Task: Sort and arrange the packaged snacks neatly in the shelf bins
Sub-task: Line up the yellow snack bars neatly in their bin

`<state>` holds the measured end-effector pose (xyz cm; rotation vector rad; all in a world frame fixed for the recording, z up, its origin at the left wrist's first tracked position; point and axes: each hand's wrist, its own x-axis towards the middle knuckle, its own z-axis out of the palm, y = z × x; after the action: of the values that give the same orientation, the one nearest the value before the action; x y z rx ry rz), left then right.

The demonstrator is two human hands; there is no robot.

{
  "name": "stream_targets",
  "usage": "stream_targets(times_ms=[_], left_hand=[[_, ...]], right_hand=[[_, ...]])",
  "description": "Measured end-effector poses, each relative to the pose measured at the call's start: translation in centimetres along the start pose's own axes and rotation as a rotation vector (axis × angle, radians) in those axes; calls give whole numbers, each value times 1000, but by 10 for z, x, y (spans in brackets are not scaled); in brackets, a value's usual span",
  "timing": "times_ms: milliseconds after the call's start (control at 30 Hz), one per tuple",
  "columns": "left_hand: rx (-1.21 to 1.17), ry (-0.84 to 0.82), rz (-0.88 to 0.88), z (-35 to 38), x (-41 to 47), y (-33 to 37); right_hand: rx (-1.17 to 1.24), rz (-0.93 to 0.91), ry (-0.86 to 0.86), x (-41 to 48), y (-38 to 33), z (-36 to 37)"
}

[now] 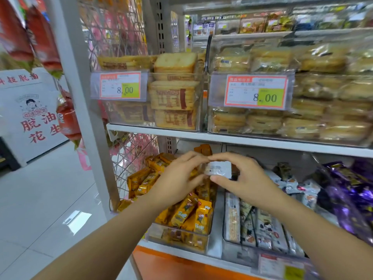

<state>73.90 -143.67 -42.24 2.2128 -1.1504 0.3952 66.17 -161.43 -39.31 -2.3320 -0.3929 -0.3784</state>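
A small white snack packet is pinched between both hands above the lower shelf. My left hand holds its left end with fingertips, and my right hand grips its right side between thumb and fingers. Below my left hand a clear bin is filled with several orange-yellow snack bars. Beside it on the right, a second clear bin holds white and grey wafer packs, stood on edge.
Purple wrapped snacks lie at the lower right. The upper shelf carries clear bins of toast slices and cakes with 8.00 price tags. A white upright post stands left, a tiled aisle floor beyond.
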Motion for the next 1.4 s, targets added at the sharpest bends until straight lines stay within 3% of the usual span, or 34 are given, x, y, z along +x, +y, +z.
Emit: stream_targets(times_ms=[167,267,333,467,567,700,833,1033,1300,1400], left_hand=[[-77,-54,-30,13,14,29],[-37,-174,-4,25,15,44],[21,-276,19,34,16,52],[100,-372,34,46,16,60],[100,-337,9,43,14,60],[111,-206,-76,23,-3,42],[84,3,-268,-7,-40,3],[-1,341,-508,-39,-91,-37],[-161,410,-617,-55,-114,-62],[-216,384,-616,-59,-116,-65]], right_hand=[[-119,88,228,-42,20,-24],[-208,185,436,-72,41,-32],[-277,292,468,-86,54,-38],[-449,337,349,-99,64,-43],[-469,347,303,-95,54,-48],[-428,271,239,-76,40,-38],[-334,135,107,-39,13,-3],[-265,-109,-309,37,-13,76],[-484,-225,-673,111,-24,151],[-581,-234,-678,121,-17,151]])
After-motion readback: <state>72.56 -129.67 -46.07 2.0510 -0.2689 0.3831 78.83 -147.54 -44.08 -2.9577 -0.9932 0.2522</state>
